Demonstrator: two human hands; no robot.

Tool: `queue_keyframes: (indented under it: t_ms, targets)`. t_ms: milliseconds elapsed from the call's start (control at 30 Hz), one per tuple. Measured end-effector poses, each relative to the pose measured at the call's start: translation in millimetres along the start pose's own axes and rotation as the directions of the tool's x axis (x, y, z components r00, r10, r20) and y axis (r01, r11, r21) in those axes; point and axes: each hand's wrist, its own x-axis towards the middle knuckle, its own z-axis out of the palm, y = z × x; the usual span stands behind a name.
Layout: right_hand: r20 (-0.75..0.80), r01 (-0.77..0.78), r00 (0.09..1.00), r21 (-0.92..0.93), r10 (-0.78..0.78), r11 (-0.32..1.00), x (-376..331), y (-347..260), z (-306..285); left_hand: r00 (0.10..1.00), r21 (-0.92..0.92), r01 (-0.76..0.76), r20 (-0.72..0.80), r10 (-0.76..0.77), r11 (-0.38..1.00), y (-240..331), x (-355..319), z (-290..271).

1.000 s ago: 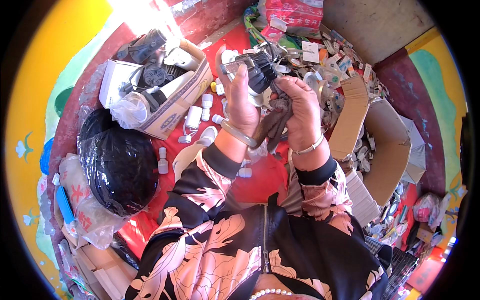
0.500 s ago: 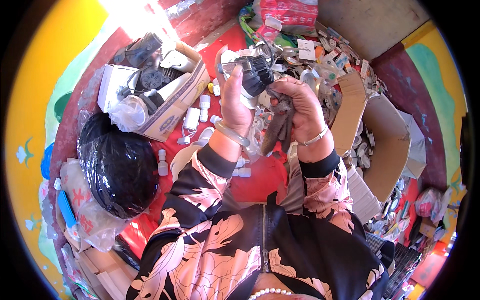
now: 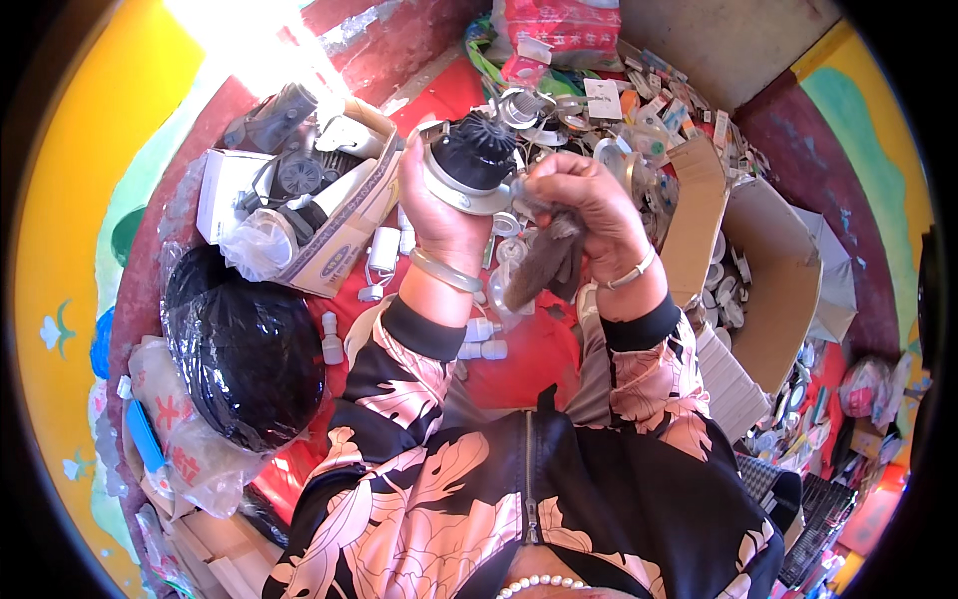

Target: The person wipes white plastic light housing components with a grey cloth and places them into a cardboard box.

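Observation:
My left hand (image 3: 437, 205) is closed on a downlight (image 3: 475, 152) with a white ring rim and a black finned body, held up in front of me. The fins face up and away, and the rim faces toward my palm. A dark grey cloth (image 3: 547, 262) hangs from my right hand (image 3: 591, 205), whose fingers pinch it against the right edge of the white rim. Below the hands, several white track lights (image 3: 383, 250) and small white fittings lie on a red sheet (image 3: 529, 364).
At left stands a cardboard box (image 3: 344, 235) filled with lamps, with a black plastic bag (image 3: 239, 344) nearer me. An open carton (image 3: 773, 290) at right holds round white parts. Heaped small lamps and packages (image 3: 664, 110) lie beyond, beside a red printed bag (image 3: 564, 35).
The downlight has turned in my left hand, so its white rim now shows beneath the fins. My left hand has shifted slightly left, and the cloth has moved to the rim's edge.

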Motion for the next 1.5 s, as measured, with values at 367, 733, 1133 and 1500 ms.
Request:
queue_keyframes:
  t_ms: [367,733,1133,1500]
  targets:
    - [-0.241,0.186,0.955,0.024,-0.175,0.982,11,17,7,0.979,-0.08,0.201,-0.026,-0.203,0.976,-5,2,-6]
    - [-0.337,0.25,0.89,-0.207,-0.308,0.946,5,16,15,0.999,0.075,0.019,0.049,-0.023,0.997,-11,-8,3]
    - [-0.18,0.048,0.974,-0.429,-0.137,0.902,7,7,-3,0.988,-0.022,0.144,0.056,-0.142,0.989,-10,-2,-2]
    - [-0.253,0.238,0.925,-0.201,-0.285,0.95,5,6,4,0.942,-0.147,0.334,0.02,-0.335,0.931,-4,4,-7]
